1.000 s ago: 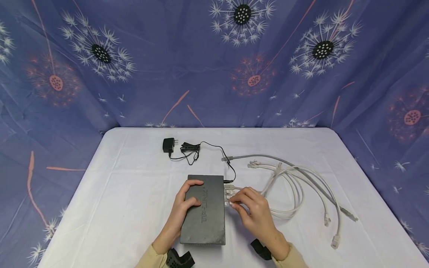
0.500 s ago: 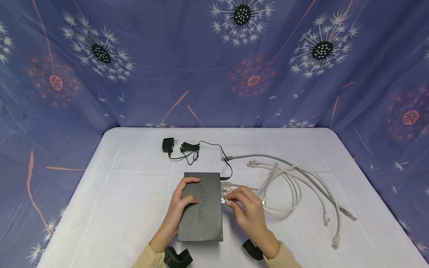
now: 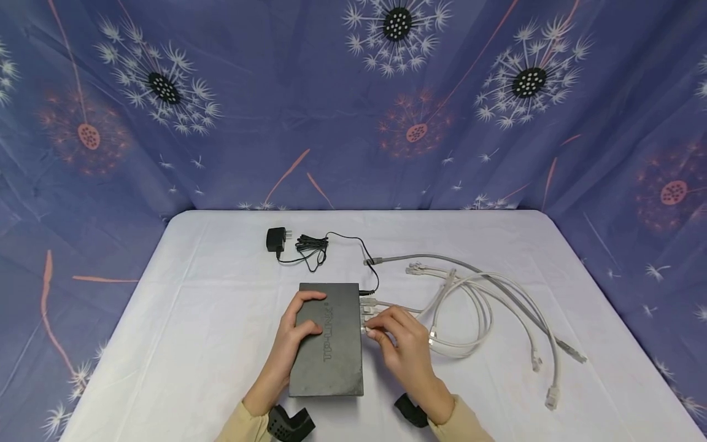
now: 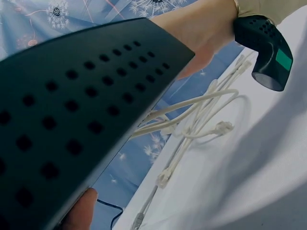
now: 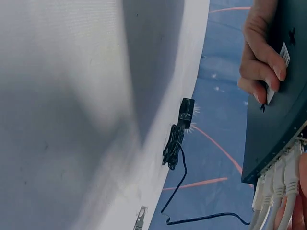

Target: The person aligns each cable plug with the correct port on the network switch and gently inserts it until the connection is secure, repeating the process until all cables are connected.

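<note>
TP-LINK box (image 3: 327, 350), black, held above the table (image 3: 221, 319) towards its near edge: left hand (image 3: 291, 337) clasps the box's left side, fingers above and below; right hand (image 3: 407, 351) pinches a pale plug (image 5: 291, 172) at its right side.

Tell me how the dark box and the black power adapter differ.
The dark box is broad and flat; the power adapter is small and chunky. The box is in the left grip; the adapter lies on the table. Both are dark, joined by a black cord.
</note>
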`<move>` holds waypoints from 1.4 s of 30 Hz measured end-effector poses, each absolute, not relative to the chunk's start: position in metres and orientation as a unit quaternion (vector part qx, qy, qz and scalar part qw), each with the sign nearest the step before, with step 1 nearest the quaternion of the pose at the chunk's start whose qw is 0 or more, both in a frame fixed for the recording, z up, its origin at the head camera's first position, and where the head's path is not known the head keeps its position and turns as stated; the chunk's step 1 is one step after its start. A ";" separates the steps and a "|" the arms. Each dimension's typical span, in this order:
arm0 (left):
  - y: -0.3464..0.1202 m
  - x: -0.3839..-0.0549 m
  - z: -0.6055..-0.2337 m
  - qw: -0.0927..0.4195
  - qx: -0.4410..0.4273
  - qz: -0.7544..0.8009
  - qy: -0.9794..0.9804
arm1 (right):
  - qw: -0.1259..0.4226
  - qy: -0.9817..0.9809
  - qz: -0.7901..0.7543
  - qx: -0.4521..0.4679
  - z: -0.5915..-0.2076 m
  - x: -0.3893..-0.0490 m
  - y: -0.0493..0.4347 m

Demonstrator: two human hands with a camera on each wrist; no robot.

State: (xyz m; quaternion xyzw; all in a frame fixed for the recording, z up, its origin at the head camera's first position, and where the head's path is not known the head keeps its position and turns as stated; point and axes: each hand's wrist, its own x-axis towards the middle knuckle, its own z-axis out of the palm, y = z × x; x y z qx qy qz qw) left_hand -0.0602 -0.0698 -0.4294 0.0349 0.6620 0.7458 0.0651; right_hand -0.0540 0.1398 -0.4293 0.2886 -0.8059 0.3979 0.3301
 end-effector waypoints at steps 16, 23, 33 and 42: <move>-0.071 -0.062 -0.433 0.063 0.034 0.736 0.673 | 0.321 -0.806 0.402 0.292 -0.433 -0.055 0.137; -0.069 -0.062 -0.434 0.059 0.033 0.740 0.669 | 0.311 -0.812 0.399 0.291 -0.428 -0.055 0.140; -0.069 -0.064 -0.434 0.054 0.033 0.745 0.665 | 0.273 -0.814 0.418 0.295 -0.427 -0.054 0.144; -0.070 -0.065 -0.435 0.057 0.035 0.750 0.658 | 0.249 -0.817 0.422 0.306 -0.425 -0.052 0.148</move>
